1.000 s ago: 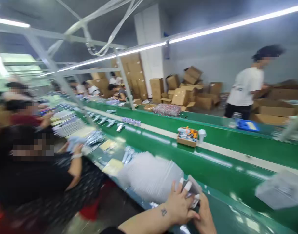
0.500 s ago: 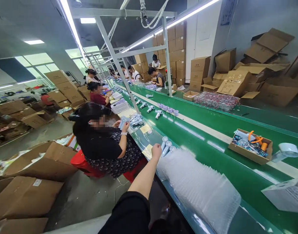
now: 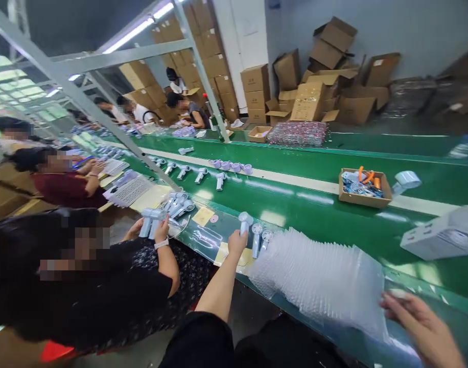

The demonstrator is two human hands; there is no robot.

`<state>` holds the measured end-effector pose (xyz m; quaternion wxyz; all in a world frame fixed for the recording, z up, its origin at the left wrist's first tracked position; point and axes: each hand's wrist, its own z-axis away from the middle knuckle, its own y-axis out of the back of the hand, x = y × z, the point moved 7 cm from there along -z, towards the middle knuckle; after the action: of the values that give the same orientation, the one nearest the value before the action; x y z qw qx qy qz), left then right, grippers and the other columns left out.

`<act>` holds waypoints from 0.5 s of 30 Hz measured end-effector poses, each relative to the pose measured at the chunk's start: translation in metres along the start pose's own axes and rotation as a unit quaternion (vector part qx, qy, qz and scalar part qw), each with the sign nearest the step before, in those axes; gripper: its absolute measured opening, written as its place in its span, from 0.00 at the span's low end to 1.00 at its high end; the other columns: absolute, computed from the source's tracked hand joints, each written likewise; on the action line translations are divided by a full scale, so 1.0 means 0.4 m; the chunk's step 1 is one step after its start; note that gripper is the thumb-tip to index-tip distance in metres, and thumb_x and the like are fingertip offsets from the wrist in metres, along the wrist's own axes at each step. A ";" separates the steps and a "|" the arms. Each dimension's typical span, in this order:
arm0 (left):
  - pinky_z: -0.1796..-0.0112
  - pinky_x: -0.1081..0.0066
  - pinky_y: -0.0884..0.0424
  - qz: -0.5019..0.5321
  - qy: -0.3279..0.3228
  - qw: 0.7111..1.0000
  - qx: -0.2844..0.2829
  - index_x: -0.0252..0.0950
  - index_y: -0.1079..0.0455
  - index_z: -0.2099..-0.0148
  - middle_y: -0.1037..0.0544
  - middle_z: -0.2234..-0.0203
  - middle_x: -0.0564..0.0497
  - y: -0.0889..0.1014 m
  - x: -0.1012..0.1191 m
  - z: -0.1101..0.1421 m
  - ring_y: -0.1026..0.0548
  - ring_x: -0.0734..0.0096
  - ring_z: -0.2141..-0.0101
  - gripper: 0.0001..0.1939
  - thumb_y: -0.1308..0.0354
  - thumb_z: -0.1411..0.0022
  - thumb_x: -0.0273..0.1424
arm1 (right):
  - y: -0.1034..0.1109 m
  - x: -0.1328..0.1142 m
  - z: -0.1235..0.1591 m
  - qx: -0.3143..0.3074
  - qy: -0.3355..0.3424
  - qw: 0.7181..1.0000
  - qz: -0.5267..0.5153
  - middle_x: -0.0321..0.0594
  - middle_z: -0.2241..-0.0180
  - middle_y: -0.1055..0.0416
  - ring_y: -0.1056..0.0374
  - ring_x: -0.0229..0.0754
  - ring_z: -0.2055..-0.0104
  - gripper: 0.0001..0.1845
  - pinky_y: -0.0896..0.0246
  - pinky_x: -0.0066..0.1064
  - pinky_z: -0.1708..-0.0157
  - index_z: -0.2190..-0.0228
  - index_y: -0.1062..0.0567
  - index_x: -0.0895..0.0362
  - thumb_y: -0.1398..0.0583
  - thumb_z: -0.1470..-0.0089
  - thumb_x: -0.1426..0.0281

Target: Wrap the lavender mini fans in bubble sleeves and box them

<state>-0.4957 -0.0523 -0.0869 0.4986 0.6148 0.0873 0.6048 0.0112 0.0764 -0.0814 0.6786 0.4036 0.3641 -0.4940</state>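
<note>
Being held by the left hand (image 3: 237,244) is a light-blue handheld fan (image 3: 245,222), its handle wrapped by curled fingers, head up, left of the stack of bubble bags (image 3: 322,278). At the stack's right edge, the right hand (image 3: 421,323) is placed with fingers bent; one fingertip is covered in white. Whether a bag is pinched there cannot be told: blurred.

Two more fans (image 3: 257,240) are laid just left of the stack, between it and the held fan. Yellow sheets (image 3: 221,254) are seen farther left of the stack, partly hidden by the left forearm. On the green belt (image 3: 318,220), behind the stack, a cardboard tray (image 3: 365,200) is filled with small parts, some orange, with a pale roll (image 3: 407,180) set beside it. Right of the stack, a white box (image 3: 429,240) is cut off by the frame. Well left of the stack, blue fan bodies (image 3: 151,222) are held by a seated co-worker (image 3: 130,278). Far behind the stack, brown cartons (image 3: 306,99) are piled.
</note>
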 end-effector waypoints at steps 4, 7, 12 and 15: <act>0.76 0.76 0.40 0.084 -0.059 0.989 -0.103 0.33 0.32 0.68 0.31 0.79 0.51 -0.143 0.163 0.156 0.32 0.72 0.75 0.19 0.52 0.41 0.45 | -0.180 0.024 0.073 -0.095 -0.136 0.964 -0.208 0.45 0.63 0.25 0.28 0.48 0.62 0.24 0.31 0.39 0.61 0.66 0.28 0.55 0.33 0.65 0.55; 0.80 0.76 0.41 0.259 -0.090 0.902 -0.333 0.30 0.32 0.67 0.33 0.81 0.53 -0.358 0.298 0.420 0.35 0.76 0.81 0.25 0.50 0.44 0.51 | -0.251 -0.037 0.070 -0.206 -0.129 0.915 -0.323 0.45 0.53 0.29 0.33 0.50 0.52 0.23 0.34 0.42 0.54 0.63 0.28 0.55 0.40 0.55 0.51; 0.66 0.68 0.33 0.030 -0.403 0.823 -0.400 0.30 0.33 0.56 0.27 0.67 0.45 -0.537 0.413 0.755 0.29 0.67 0.66 0.23 0.57 0.36 0.45 | 0.006 -0.001 0.033 -0.033 -0.108 0.932 -0.346 0.42 0.67 0.24 0.27 0.45 0.66 0.16 0.28 0.37 0.64 0.64 0.28 0.57 0.36 0.55 0.63; 0.59 0.61 0.36 -0.224 -0.636 0.661 -0.329 0.28 0.31 0.59 0.29 0.60 0.38 -0.599 0.410 0.847 0.33 0.55 0.56 0.14 0.45 0.41 0.36 | 0.194 0.066 0.068 0.017 -0.114 0.943 -0.313 0.36 0.71 0.26 0.28 0.41 0.73 0.16 0.27 0.34 0.71 0.64 0.28 0.55 0.34 0.57 0.68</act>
<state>-0.0538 0.0090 -0.0739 0.7228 0.6076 -0.3208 -0.0743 0.0952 0.0564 -0.0793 0.5199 0.2220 0.3839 -0.7301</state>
